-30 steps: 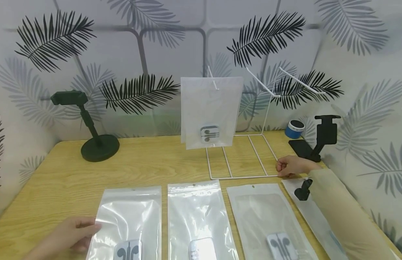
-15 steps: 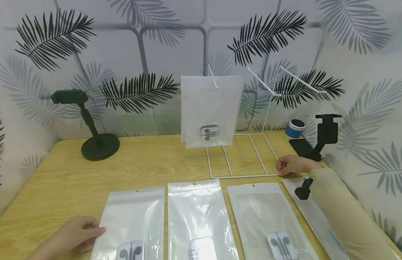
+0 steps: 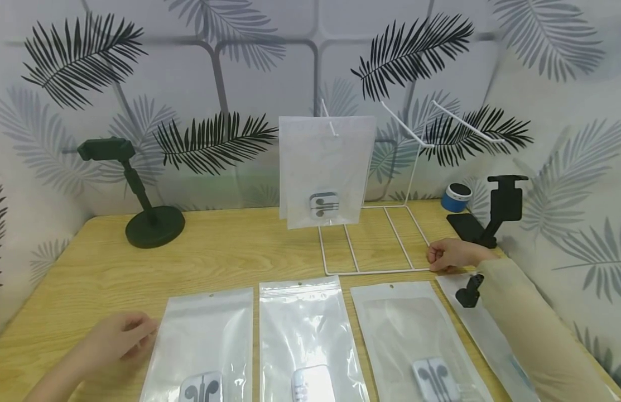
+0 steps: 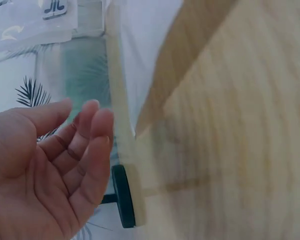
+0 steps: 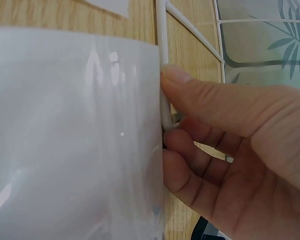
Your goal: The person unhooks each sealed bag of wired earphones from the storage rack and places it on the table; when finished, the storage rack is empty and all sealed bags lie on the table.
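My left hand (image 3: 111,340) is beside the left edge of the leftmost clear zip bag (image 3: 205,329), which holds white earphones in a case (image 3: 202,387). In the left wrist view, its fingers (image 4: 92,160) are loosely curled and hold nothing; the bag's edge (image 4: 142,55) lies beyond them. My right hand (image 3: 448,254) holds the front right corner of a white wire display rack (image 3: 375,272). The right wrist view has the thumb (image 5: 177,77) against the rack's white bar (image 5: 164,50), with a bag (image 5: 80,130) close by.
Three more bags lie in the row: one in the middle (image 3: 300,318), one right of it (image 3: 400,318), one partly under my right sleeve (image 3: 491,329). Bagged earphones (image 3: 325,167) hang on the rack's left hook. Around stand a dark green stand (image 3: 154,226), blue speaker (image 3: 456,198) and black phone holder (image 3: 506,204).
My left hand shifted the leftmost bag slightly right and straightened it, then let go and drew back left. My right hand stays at the rack's corner.
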`<state>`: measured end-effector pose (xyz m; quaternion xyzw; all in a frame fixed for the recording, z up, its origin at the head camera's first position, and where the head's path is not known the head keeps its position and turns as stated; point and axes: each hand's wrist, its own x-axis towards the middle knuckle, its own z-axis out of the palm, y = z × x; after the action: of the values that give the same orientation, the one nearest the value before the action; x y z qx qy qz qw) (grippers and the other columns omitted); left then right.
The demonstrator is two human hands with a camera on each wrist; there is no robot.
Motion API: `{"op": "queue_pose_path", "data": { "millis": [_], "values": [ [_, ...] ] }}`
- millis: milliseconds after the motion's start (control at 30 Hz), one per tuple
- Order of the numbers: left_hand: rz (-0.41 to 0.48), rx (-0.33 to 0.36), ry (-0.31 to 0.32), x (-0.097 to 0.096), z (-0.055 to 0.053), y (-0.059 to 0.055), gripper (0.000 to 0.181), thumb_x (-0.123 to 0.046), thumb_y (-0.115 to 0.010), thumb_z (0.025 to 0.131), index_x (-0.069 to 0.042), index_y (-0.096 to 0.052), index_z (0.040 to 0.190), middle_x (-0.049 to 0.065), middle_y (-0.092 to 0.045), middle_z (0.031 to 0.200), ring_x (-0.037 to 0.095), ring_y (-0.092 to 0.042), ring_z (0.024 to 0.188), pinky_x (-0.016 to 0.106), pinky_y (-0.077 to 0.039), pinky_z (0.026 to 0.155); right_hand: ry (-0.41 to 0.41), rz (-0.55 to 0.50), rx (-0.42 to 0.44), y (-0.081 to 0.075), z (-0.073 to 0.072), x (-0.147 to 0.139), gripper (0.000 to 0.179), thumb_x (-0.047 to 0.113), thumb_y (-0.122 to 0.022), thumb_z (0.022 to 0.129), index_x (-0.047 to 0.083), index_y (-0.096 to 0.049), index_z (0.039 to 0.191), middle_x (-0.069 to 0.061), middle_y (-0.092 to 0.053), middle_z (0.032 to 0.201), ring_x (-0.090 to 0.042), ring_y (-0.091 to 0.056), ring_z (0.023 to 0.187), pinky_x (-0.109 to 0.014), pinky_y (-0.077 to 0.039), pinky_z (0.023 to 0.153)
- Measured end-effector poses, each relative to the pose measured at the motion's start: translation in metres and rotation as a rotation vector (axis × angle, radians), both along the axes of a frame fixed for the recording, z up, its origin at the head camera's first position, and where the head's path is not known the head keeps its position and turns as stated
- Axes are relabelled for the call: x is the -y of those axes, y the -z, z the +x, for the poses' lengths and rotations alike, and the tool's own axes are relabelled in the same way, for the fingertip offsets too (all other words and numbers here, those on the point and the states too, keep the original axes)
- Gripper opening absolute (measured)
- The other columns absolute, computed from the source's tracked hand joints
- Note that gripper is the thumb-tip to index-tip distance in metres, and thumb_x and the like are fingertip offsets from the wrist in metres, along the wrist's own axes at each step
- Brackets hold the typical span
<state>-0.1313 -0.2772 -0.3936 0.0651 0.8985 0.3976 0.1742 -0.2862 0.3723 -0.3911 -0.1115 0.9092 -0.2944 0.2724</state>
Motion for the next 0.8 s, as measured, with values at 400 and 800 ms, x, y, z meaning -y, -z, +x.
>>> {"op": "queue_pose_path", "data": {
  "millis": [400, 800],
  "values": [
    [0.118, -0.237, 0.073, -0.042, -0.024, -0.045, 0.031, -0.026, -0.052, 0.095, 0.003, -0.060, 0.103, 0.010, -0.059, 0.079, 0.021, -0.061, 0.072, 0.029, -0.053, 0.065, -0.002, -0.014, -0.017, 0.001, 0.001, 0.000, 0.014, 0.006, -0.066, 0.083, 0.002, -0.053, 0.083, -0.001, -0.046, 0.068, -0.014, -0.045, 0.060, -0.024, -0.037, 0.053],
    [0.187, -0.492, 0.156, -0.088, -0.046, -0.084, 0.020, -0.016, -0.056, 0.093, -0.002, -0.061, 0.106, 0.008, -0.062, 0.079, 0.019, -0.060, 0.074, 0.029, -0.053, 0.066, 0.001, -0.013, -0.012, 0.001, 0.001, 0.000, 0.013, 0.006, -0.066, 0.084, 0.003, -0.052, 0.083, -0.001, -0.046, 0.068, -0.014, -0.044, 0.061, -0.024, -0.037, 0.053]
  ]
}}
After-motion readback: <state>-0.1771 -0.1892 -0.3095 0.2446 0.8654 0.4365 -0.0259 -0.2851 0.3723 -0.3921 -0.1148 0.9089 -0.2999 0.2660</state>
